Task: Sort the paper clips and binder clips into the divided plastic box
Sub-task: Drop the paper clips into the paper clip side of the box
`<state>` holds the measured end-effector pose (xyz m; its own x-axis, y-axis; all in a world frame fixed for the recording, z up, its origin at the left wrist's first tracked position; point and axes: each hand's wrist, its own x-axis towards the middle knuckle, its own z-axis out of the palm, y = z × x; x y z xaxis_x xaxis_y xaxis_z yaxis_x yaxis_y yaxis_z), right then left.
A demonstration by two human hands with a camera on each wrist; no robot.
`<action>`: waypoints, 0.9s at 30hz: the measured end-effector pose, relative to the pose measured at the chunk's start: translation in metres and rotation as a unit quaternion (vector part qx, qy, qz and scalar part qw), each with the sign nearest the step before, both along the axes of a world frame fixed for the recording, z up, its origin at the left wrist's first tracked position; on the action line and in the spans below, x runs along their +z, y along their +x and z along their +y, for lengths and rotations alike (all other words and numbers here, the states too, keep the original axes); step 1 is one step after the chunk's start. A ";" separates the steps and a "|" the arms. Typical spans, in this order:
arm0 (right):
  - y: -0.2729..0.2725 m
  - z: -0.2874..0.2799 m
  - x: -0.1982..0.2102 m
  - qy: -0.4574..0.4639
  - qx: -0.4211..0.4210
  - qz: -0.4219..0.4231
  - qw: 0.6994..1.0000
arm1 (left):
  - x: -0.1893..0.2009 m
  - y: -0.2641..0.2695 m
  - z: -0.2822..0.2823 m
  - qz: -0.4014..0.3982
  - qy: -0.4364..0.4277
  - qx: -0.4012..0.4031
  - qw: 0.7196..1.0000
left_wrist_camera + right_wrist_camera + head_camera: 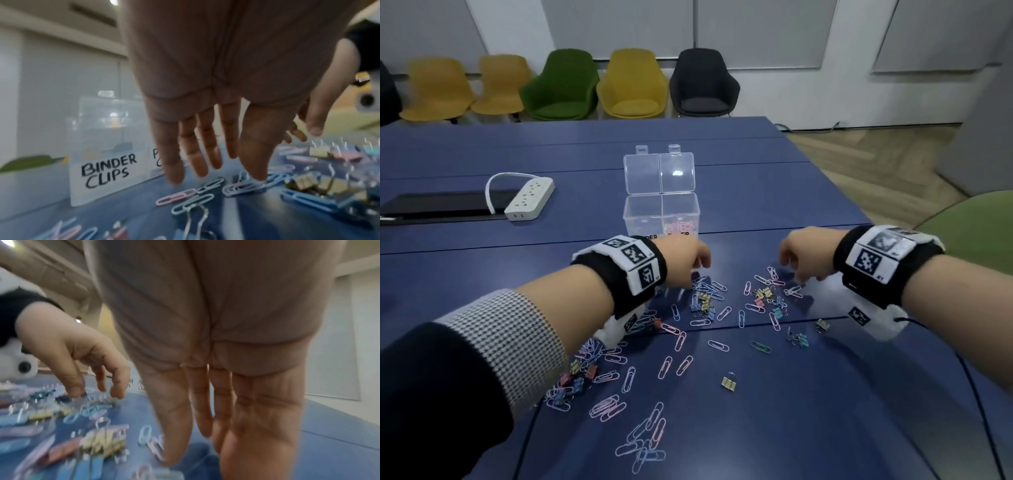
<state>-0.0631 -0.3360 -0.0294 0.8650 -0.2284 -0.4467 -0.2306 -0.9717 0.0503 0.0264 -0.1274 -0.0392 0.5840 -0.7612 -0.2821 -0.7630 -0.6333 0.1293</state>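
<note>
While both hands' fingers (207, 154) hang loose, pastel paper clips (678, 342) lie before the clear, labelled box (661, 209).

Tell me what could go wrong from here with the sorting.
Paper clips and binder clips lie mixed, so the left hand may scoop both kinds at once. The right hand reaches into a tangle too. The box stands upright with its lid open; a bump might tip it.

box (661, 209): clear glossy plastic | table (774, 411): smooth blue, slight sheen
</note>
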 end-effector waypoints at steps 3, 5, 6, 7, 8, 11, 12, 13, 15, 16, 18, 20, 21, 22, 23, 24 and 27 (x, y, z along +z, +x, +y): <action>-0.007 -0.001 -0.005 0.010 -0.021 0.018 1.000 | -0.002 -0.004 -0.011 -0.047 0.074 -0.003 0.996; -0.010 0.000 -0.007 0.010 -0.003 -0.005 1.000 | -0.003 -0.005 -0.015 -0.050 0.078 0.000 0.996; -0.012 0.001 -0.008 0.006 0.015 -0.020 1.000 | -0.003 -0.005 -0.017 -0.053 0.074 0.002 0.996; -0.014 0.003 -0.010 0.005 0.029 -0.033 0.999 | -0.004 -0.006 -0.019 -0.053 0.072 0.005 0.996; -0.015 0.005 -0.012 0.008 0.039 -0.042 0.998 | -0.004 -0.006 -0.022 -0.054 0.071 0.010 0.996; -0.018 0.008 -0.016 0.019 0.050 -0.049 0.997 | -0.004 -0.008 -0.027 -0.052 0.068 0.024 0.996; -0.019 0.008 -0.016 0.026 0.048 -0.049 0.997 | -0.004 -0.009 -0.029 -0.051 0.067 0.028 0.996; -0.020 0.007 -0.016 0.035 0.043 -0.049 0.997 | -0.004 -0.009 -0.030 -0.052 0.065 0.030 0.996; -0.022 0.005 -0.015 0.053 0.032 -0.043 0.997 | -0.005 -0.009 -0.030 -0.058 0.072 0.031 0.995; -0.023 0.004 -0.015 0.058 0.030 -0.040 0.997 | -0.006 -0.010 -0.030 -0.062 0.085 0.031 0.994; -0.024 0.004 -0.015 0.064 0.022 -0.037 0.997 | -0.010 -0.011 -0.030 -0.073 0.106 0.033 0.991; -0.025 0.004 -0.015 0.070 0.009 -0.033 0.997 | -0.013 -0.010 -0.030 -0.075 0.111 0.041 0.990; -0.025 0.004 -0.014 0.076 0.001 -0.027 0.997 | -0.015 -0.009 -0.030 -0.076 0.111 0.042 0.990; -0.025 0.005 -0.012 0.087 -0.009 -0.017 0.996 | -0.016 -0.008 -0.029 -0.079 0.110 0.042 0.990; -0.026 0.006 -0.010 0.097 -0.020 -0.009 0.995 | -0.017 -0.008 -0.028 -0.082 0.108 0.041 0.990; -0.026 0.009 -0.008 0.100 -0.025 -0.006 0.995 | -0.017 -0.008 -0.027 -0.084 0.106 0.041 0.990; -0.026 0.018 -0.009 0.049 0.001 -0.019 0.999 | -0.018 -0.007 -0.027 -0.074 0.105 0.046 0.991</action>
<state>-0.0894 -0.3177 -0.0384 0.8820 -0.1837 -0.4339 -0.2288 -0.9720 -0.0536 0.0197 -0.1548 -0.0576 0.6954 -0.6359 -0.3346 -0.7010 -0.7028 -0.1213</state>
